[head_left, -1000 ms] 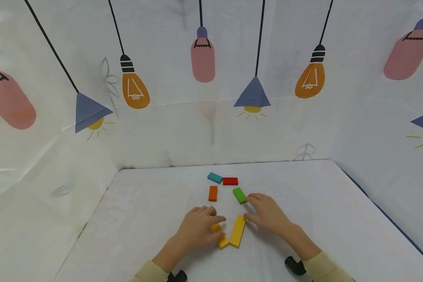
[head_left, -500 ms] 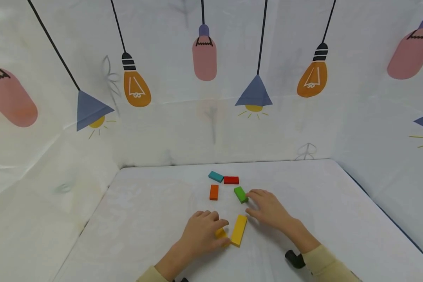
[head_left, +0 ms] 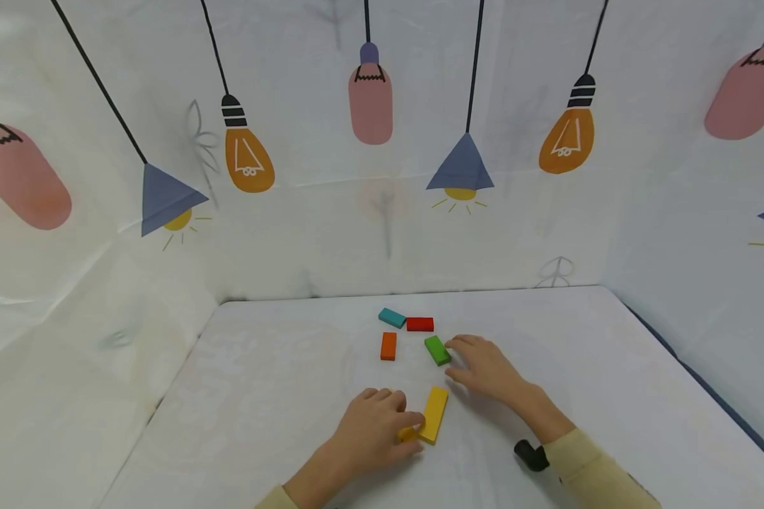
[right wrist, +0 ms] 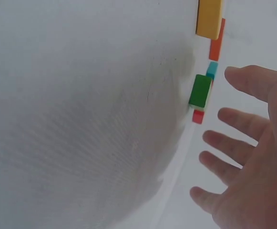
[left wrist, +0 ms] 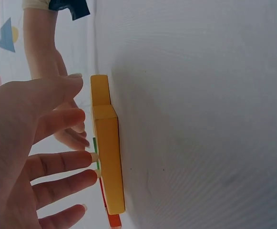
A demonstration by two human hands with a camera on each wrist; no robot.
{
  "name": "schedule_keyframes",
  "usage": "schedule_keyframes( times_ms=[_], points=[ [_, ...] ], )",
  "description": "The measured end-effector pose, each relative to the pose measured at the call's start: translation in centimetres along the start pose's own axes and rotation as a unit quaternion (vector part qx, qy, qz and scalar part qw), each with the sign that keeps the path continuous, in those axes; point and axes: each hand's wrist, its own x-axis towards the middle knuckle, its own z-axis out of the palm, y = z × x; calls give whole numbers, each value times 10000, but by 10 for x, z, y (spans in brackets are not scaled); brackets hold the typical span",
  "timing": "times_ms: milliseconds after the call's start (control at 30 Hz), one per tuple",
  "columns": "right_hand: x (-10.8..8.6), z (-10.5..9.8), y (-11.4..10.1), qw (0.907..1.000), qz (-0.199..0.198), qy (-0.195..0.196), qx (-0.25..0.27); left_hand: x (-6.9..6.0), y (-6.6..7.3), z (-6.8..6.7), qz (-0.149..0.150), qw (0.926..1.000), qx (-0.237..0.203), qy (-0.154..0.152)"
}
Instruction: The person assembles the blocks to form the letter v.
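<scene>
Two yellow blocks [head_left: 434, 416] lie at the lower centre of the head view, one mostly hidden by the left hand [head_left: 372, 431], whose loose fingers clasp nothing. The right hand [head_left: 487, 367], equally relaxed, is just beside the green block [head_left: 437, 350]; the orange block [head_left: 388, 346], teal block [head_left: 392, 317] and red block [head_left: 420, 324] lie farther up. Positioning seems underway, calling for light fingertip nudges.

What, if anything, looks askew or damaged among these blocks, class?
No damage or spill shows. The teal block lies slanted beside the straighter red block, and the green block is angled too: askew, perhaps deliberately.
</scene>
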Motion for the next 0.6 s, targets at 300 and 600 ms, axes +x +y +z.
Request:
schedule_keyframes(
  times_ms=[300, 600],
  points=[
    [7, -1, 7, 9998, -200, 65, 52, -7, 9, -1, 361, 9987, 359, 94],
    [12, -2, 12, 9998, -159, -9, 97, -12, 18, -1, 100, 9979, 500, -405]
  ],
)
